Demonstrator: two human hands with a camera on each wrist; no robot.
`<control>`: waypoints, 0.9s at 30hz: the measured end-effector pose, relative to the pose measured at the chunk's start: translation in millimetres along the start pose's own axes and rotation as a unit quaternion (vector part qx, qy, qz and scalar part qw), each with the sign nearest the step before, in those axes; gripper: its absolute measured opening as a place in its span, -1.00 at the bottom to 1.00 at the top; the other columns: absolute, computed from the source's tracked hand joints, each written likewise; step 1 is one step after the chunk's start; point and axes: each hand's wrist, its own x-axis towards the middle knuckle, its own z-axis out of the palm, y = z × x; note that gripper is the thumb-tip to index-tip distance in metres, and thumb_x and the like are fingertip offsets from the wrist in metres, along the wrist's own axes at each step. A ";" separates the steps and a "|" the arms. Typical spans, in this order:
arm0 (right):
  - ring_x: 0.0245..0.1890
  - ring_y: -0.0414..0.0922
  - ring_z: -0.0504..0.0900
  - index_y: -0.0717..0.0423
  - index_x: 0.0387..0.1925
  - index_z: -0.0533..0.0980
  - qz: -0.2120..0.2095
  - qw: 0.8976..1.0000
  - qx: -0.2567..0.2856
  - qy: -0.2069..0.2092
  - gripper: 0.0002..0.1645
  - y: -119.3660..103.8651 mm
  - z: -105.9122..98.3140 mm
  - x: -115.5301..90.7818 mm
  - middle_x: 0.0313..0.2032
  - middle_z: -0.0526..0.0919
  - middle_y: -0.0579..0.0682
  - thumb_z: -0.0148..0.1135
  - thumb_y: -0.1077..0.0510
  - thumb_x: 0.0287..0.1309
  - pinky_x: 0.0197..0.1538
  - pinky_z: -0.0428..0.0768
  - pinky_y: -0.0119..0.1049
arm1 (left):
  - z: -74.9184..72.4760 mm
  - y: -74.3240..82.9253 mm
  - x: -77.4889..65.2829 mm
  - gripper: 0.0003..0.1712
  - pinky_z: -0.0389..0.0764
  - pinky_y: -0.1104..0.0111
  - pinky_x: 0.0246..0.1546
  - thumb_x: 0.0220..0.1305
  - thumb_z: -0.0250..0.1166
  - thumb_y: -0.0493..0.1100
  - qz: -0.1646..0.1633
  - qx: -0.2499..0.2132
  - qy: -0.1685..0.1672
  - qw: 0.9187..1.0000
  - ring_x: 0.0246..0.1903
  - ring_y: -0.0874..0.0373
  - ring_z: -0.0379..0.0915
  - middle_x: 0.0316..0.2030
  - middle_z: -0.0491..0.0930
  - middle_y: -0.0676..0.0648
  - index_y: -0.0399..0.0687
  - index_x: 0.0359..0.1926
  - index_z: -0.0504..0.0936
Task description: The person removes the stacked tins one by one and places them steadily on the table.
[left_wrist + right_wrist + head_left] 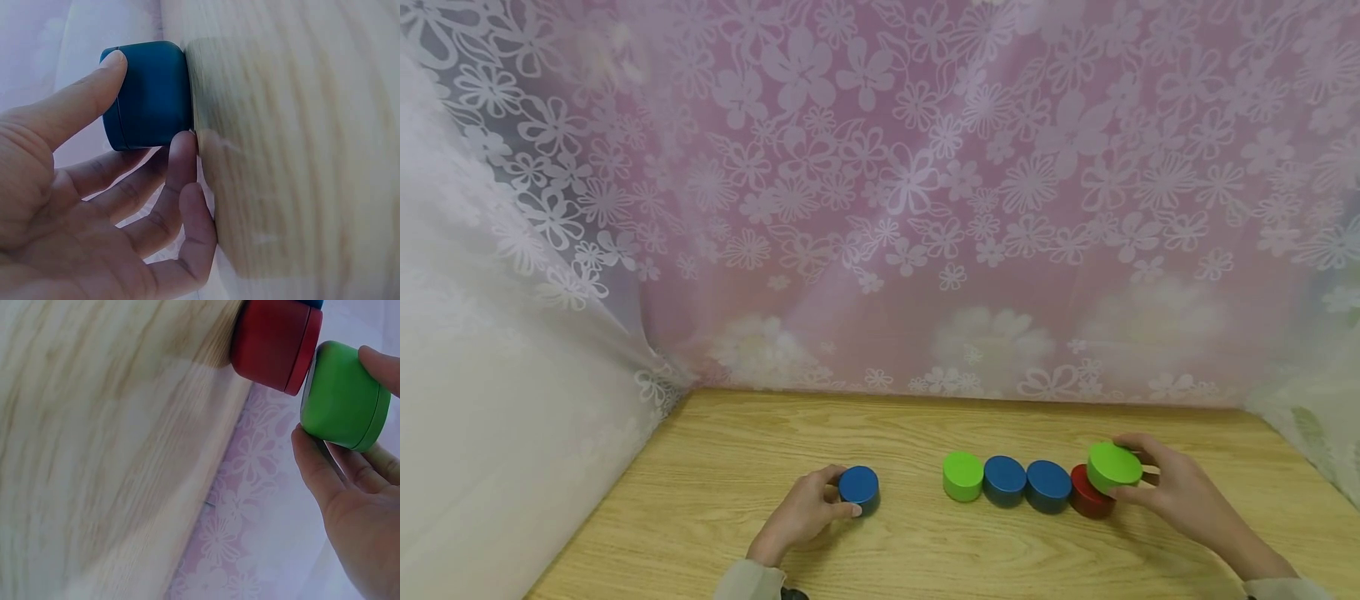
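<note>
On the table at left, my left hand (808, 507) pinches a round blue tin (859, 487) between thumb and fingers; in the left wrist view this blue tin (153, 94) stands on the wood. My right hand (1180, 492) holds a green tin (1114, 467) raised off the table, beside and slightly over the top of a red tin (1090, 498). The right wrist view has the green tin (344, 397) close against the red tin's (275, 344) upper edge; whether they touch I cannot tell.
Left of the red tin, two blue tins (1004, 480) (1048, 486) and another green tin (962, 476) stand in a row on the wooden table (910, 558). A flowered curtain (925, 208) hangs behind the table, with pale sheeting (497, 375) along the left side.
</note>
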 end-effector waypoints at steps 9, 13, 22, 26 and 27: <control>-0.11 -0.25 0.60 0.42 0.20 0.42 0.007 1.000 -0.015 0.001 -0.18 8.7 -7.0 -4.0 0.03 0.58 0.33 0.62 0.23 -0.06 -0.12 0.70 -0.03 | -0.3 -0.5 0.0 -0.23 0.62 -0.06 -0.04 0.25 0.47 -0.25 -0.009 0.001 -0.001 1.000 0.01 -0.27 0.59 0.01 0.61 -0.42 -0.60 0.32 0.33; -0.15 -0.44 0.53 0.46 0.20 0.40 0.003 1.000 -0.016 0.004 -0.18 13.9 -10.3 -6.0 0.02 0.58 0.35 0.62 0.24 -0.05 -0.15 0.70 -0.05 | -0.1 -0.9 -0.1 -0.23 0.63 -0.06 -0.05 0.25 0.46 -0.25 -0.009 0.003 -0.001 1.000 0.00 -0.27 0.60 -0.01 0.63 -0.41 -0.61 0.32 0.33; -0.18 -0.66 0.36 0.48 0.19 0.40 0.006 1.000 -0.023 0.003 -0.20 22.3 -16.5 -9.1 0.01 0.58 0.38 0.60 0.28 -0.05 -0.19 0.71 -0.09 | -0.5 -0.4 -0.2 -0.24 0.63 -0.06 -0.05 0.26 0.46 -0.25 -0.012 0.000 -0.003 1.000 0.00 -0.27 0.60 -0.01 0.63 -0.41 -0.59 0.32 0.34; -0.19 -0.65 0.37 0.49 0.19 0.40 0.009 1.000 -0.026 0.003 -0.21 25.1 -18.6 -9.6 0.00 0.58 0.38 0.59 0.28 -0.03 -0.21 0.71 -0.25 | -1.2 0.6 0.5 -0.26 0.64 -0.05 -0.07 0.26 0.46 -0.25 -0.012 0.001 -0.001 1.000 0.00 -0.26 0.60 0.01 0.62 -0.39 -0.56 0.32 0.36; -0.19 -0.64 0.38 0.49 0.18 0.40 0.006 1.000 -0.027 0.006 -0.21 26.0 -18.8 -9.9 0.00 0.59 0.37 0.59 0.28 -0.03 -0.23 0.69 -0.30 | -1.4 0.9 0.7 -0.26 0.64 -0.05 -0.07 0.26 0.46 -0.25 -0.012 0.002 -0.001 1.000 0.00 -0.26 0.60 0.00 0.63 -0.39 -0.56 0.32 0.36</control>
